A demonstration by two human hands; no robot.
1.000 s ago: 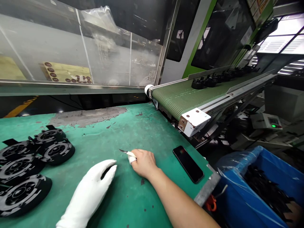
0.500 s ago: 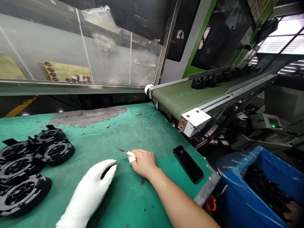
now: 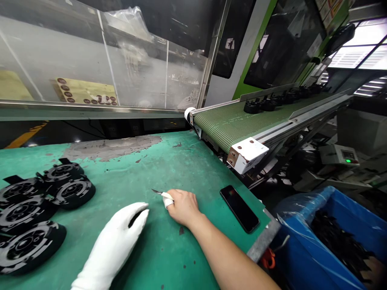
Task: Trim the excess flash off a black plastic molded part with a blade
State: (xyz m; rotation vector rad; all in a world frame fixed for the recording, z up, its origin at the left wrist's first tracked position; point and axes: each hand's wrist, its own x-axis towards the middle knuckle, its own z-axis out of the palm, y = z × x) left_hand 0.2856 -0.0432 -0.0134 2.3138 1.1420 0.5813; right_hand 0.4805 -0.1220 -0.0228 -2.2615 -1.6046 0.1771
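Note:
My left hand (image 3: 128, 221), in a white glove, rests over the green table (image 3: 121, 181). Its fingers are bent toward the thumb, with a dark gap between them; whether anything is inside cannot be made out. My bare right hand (image 3: 183, 205) is closed around a small knife (image 3: 156, 191), whose thin blade points left. A white wrap covers one of its fingers. Several round black parts (image 3: 27, 243) with grey faces lie at the left. A black phone (image 3: 240, 208) lies to the right of my right hand.
A green conveyor belt (image 3: 229, 123) carries several black parts (image 3: 252, 105) behind the table. Its white end block (image 3: 248, 155) adjoins the table's right edge. A blue bin (image 3: 302, 245) with dark pieces stands at the right, near an orange handle (image 3: 268, 258).

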